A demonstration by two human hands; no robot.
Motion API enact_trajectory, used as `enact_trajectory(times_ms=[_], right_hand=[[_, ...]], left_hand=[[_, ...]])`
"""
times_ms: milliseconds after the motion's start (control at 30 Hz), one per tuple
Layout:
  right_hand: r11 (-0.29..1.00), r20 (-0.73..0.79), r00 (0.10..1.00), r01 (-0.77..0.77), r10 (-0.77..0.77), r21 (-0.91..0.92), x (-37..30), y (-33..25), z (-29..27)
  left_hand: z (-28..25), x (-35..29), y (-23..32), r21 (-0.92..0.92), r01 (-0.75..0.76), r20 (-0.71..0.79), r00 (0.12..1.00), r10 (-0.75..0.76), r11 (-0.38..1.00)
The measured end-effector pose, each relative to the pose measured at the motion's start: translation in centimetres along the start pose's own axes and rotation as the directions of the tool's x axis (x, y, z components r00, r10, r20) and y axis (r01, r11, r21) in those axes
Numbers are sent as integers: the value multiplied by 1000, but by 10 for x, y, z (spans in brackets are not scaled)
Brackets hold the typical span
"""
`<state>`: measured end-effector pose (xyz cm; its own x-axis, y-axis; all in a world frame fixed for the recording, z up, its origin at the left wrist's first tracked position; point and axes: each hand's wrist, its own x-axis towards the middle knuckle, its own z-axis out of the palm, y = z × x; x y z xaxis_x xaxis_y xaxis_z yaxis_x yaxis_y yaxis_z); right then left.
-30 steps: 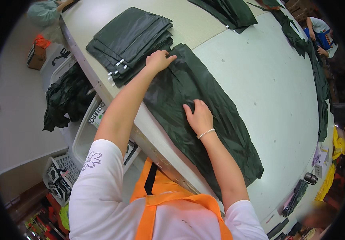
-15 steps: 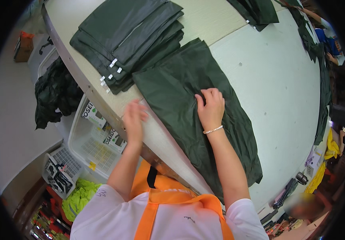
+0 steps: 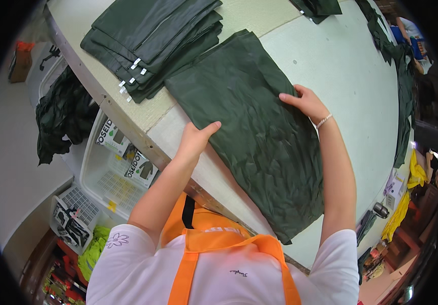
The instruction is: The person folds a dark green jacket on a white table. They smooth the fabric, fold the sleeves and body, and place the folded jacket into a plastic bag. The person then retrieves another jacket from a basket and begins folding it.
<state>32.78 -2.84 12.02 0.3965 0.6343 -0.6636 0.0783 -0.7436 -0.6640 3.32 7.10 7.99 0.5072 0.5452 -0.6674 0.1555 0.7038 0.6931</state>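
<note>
Left hand (image 3: pixel 194 138), right hand (image 3: pixel 310 104) newly astride green cloth (image 3: pixel 254 127), thumbs (image 3: pixel 212 127) inward, fingers' closure unclear

Flat printed packets (image 3: pixel 141 170) are held in the large white bin (image 3: pixel 94 170). A smaller pale basket (image 3: pixel 80 198) and bright yellow-green fabric (image 3: pixel 94 251) are seen nearer than the bin; a brown box (image 3: pixel 21 67) is placed beyond it, and yellow cloth (image 3: pixel 396 219) is seen well to its right.

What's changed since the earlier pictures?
The left hand, off the cloth a moment ago, is back at its left edge. The right hand has moved from mid-cloth to the right edge. Whether either grips is unclear. The stack stays by the cloth's far end.
</note>
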Motion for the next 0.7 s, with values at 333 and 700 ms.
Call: enact_trajectory(times_ms=[333,700], right_hand=[[992,31,992,-120,119,34,25,3,-19],[952,168,948,290,-270,-104,10,14,-29]], left_hand=[[19,-31,-33,-329,-374,130,892,433,867],[23,-3,7,-174,93,338,941,-29,980]])
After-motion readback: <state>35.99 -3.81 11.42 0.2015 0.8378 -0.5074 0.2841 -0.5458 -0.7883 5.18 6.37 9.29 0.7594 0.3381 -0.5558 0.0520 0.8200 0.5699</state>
